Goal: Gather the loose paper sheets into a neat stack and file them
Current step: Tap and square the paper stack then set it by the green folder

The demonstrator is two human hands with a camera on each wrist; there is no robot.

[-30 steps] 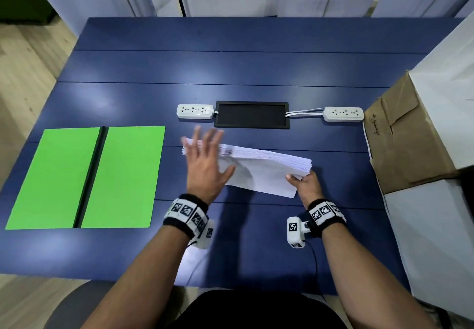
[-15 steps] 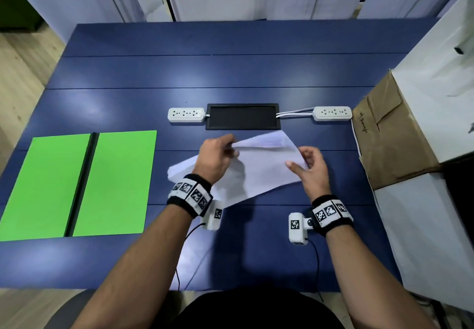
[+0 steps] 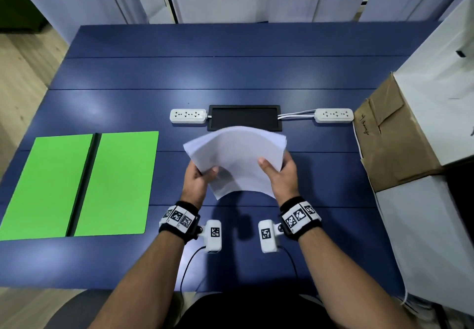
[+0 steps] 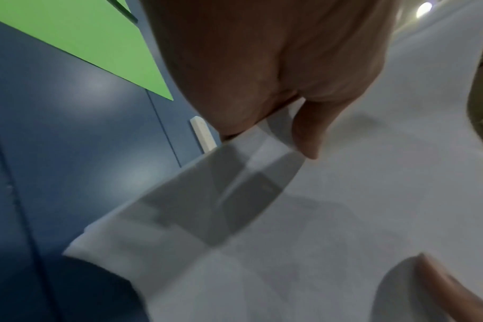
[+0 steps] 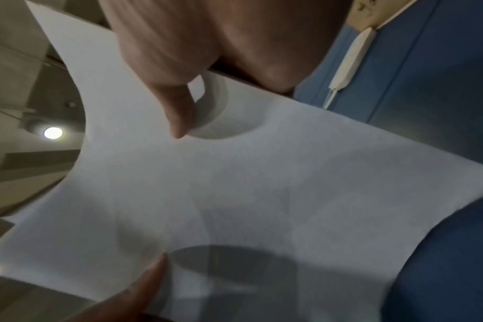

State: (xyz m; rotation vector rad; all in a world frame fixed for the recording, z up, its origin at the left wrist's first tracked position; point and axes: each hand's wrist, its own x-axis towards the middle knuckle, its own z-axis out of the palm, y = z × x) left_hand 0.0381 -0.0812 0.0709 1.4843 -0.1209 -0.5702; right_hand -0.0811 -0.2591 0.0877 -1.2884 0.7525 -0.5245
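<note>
A bundle of white paper sheets (image 3: 237, 154) is held up off the blue table (image 3: 230, 72), bowed upward. My left hand (image 3: 198, 180) grips its left side, thumb on top (image 4: 306, 133). My right hand (image 3: 279, 172) grips the right side, thumb pressed on the top sheet (image 5: 179, 117). The paper sheets (image 4: 345, 196) fill the left wrist view, and in the right wrist view the paper sheets (image 5: 262, 185) also take up most of the picture. An open green folder (image 3: 77, 185) with a black spine lies flat on the table to the left.
Two white power strips (image 3: 188, 116) (image 3: 333, 115) flank a black cable hatch (image 3: 245, 118) behind the paper. A brown cardboard box (image 3: 392, 136) and white boxes (image 3: 436, 93) crowd the table's right side. Wrist camera cables hang off the near edge.
The sheets lay spread on the table under my hands; both hands have gathered them, lifted them off the table and turned them so each hand holds one side.
</note>
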